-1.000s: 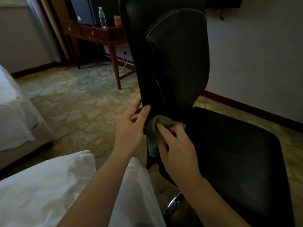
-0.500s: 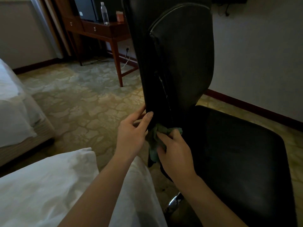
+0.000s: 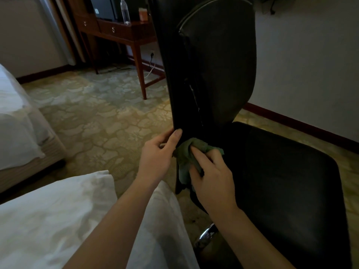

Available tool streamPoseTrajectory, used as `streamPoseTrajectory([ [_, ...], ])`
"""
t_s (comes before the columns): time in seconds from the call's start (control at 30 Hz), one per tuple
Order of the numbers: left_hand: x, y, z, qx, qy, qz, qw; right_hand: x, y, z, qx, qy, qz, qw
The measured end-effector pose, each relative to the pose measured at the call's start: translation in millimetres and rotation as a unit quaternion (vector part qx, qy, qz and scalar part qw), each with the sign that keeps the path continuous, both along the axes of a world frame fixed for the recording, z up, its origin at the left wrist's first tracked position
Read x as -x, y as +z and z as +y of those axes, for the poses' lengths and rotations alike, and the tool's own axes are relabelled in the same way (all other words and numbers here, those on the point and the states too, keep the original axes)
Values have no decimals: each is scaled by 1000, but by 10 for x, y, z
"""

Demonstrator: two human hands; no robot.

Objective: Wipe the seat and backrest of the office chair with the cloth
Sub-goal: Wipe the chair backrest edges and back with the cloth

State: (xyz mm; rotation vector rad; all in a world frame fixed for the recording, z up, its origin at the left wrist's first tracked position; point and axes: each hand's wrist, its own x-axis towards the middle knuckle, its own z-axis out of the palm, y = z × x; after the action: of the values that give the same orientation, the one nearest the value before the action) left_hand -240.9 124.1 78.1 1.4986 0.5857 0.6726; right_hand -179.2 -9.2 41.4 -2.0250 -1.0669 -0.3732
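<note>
The office chair's backrest stands upright, its long axis vertical. It is seen from the side, with its padded face turned right over the seat, and the frame cuts off its top. Both parts are smooth black leather-like upholstery, dim enough that the seams are hard to trace. The crumpled green cloth sits at the backrest's lower end, where it meets the seat. The right hand holds the cloth there, index finger and thumb curled over the bunched fabric, and a loose fold hangs below. The left hand pinches the backrest's near edge, thumb in front and fingers hidden behind. A chrome base part glints under the seat. White bedding lies under the forearms on a patterned carpet, and a clear bottle stands on a wooden desk beyond.
</note>
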Motion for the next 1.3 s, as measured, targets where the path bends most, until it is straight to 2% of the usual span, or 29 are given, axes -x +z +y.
streamPoseTrajectory([
  [0.1, 5, -34, -7, 31, -2, 10, 999, -4, 8, 137, 7, -16, 0, 1000],
  [0.23, -1, -73, 5, 28, 13, 11, 999, 59, -84, 225, 39, -33, 21, 998],
  [0.33, 4, -77, 14, 18, 10, 22, 1000, 59, -178, 176, 105, -52, 40, 992],
  [0.47, -7, -53, -11, 32, 3, 11, 999, 63, -352, -29, 192, -31, 128, 973],
  [0.6, -1, -72, 6, 32, -1, 7, 999, 166, -506, -243, 154, -33, 153, 976],
  [0.77, -2, -73, 9, 32, 0, 8, 999, 170, -425, -238, 35, -19, 106, 994],
  [0.83, -2, -72, 0, 27, -1, 9, 1000, 129, -310, -159, 22, -16, 77, 997],
  [1.03, -1, -93, 29, 1, -2, 20, 1000, 74, -199, 79, 90, -28, 57, 994],
  [1.2, 23, -129, 79, 24, -31, 51, 998, 81, -334, 150, 97, -54, 44, 993],
  [1.3, 17, -132, 59, 49, -30, 39, 998, 76, -454, 139, 148, -63, 62, 985],
])
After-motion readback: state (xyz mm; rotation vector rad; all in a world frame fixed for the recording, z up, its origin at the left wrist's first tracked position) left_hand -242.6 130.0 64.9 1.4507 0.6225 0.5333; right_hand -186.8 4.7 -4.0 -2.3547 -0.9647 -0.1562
